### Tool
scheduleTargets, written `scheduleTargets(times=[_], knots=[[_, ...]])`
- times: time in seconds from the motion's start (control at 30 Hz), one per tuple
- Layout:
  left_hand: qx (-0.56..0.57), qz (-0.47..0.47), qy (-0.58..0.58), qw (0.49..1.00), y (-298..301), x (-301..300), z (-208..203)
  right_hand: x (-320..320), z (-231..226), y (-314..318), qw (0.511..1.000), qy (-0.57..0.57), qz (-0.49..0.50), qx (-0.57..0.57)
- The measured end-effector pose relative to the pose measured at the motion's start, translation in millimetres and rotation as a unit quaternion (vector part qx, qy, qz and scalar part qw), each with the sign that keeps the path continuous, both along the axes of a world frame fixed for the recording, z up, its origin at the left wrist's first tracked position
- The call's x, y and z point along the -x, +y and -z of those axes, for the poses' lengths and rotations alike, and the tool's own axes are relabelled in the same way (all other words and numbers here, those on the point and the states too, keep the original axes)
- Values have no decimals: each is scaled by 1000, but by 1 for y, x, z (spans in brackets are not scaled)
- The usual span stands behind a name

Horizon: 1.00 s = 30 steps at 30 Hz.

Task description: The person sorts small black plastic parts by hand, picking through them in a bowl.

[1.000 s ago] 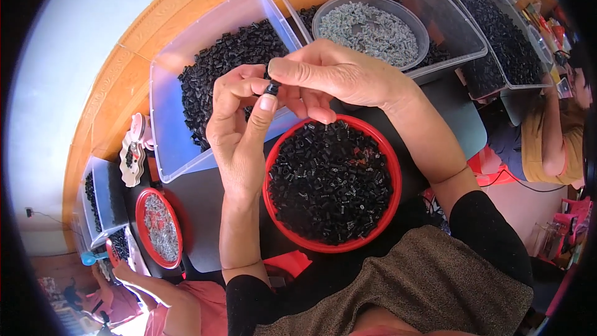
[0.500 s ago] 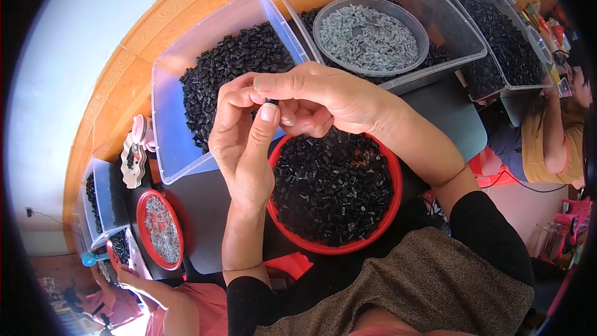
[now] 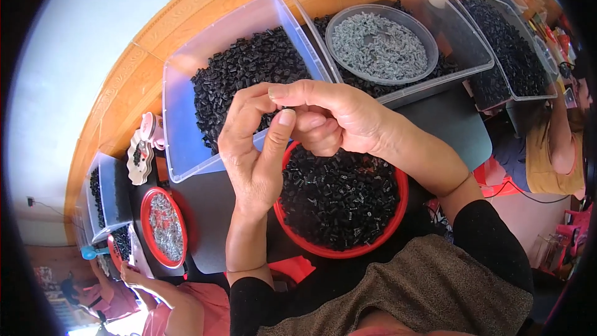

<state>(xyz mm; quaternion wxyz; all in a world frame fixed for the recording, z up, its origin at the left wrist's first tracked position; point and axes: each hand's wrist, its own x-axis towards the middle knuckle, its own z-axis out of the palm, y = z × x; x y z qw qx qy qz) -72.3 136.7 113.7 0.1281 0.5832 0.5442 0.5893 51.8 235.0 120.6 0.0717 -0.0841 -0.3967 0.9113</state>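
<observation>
My left hand [image 3: 252, 158] and my right hand [image 3: 351, 115] meet above a red round basin [image 3: 404, 205] of small black plastic parts [image 3: 339, 199], some with metal springs showing. Between the tip of my left thumb and the fingers sits a small black plastic part, mostly hidden, with just a dark sliver in sight. My right thumb lies across its top, touching the left fingertips. The other right fingers are curled inward, and what they hold, if anything, is hidden.
Behind my hands stands a clear bin [image 3: 180, 112] of black parts. A round tub of springs [image 3: 379, 46] rests in another bin [image 3: 479, 65]; a third bin [image 3: 504, 43] is far right. At left are a red tray of springs [image 3: 165, 227] and a co-worker's arm [image 3: 155, 286]. Another person [image 3: 553, 149] sits right.
My hands have come slightly closer together, and the small black part between the fingertips shows less. The whole view has shifted a little.
</observation>
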Motion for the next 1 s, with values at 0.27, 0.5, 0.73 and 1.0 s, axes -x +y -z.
scheduleTargets(times=[0.27, 0.5, 0.73, 1.0], knots=[[-6, -8, 9, 1000, -2, -2, -1, 0, 4, -4, 999, -4, 26, 22], [7, 10, -36, 999, 3, 1, 4, 5, 7, -11, 996, -23, 81, 4], [-4, 53, -158, 986, 2, -1, 4, 1, 4, -6, 999, 39, 36, -3], [-17, 66, -141, 988, 2, 2, 9, 1, 1, -6, 996, 2, 77, -53]])
